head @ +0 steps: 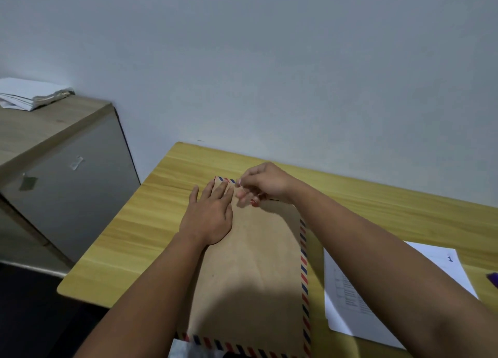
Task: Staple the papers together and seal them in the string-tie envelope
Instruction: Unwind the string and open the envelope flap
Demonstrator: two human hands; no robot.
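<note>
Winding the string (pixel 240 185) to close the envelope (pixel 250 271), which lies flat on the wooden table (pixel 129 239).

The right hand (pixel 265 182) pinches the thin white string just above the red button (pixel 254 202) at the envelope's far end, while the left hand (pixel 208 214) rests flat, fingers straight, holding the envelope down. The tie looks under way, not finished. Whether stapled papers are inside cannot be seen; some printed sheets (pixel 390 295) lie beside the envelope, under the right forearm.
</note>
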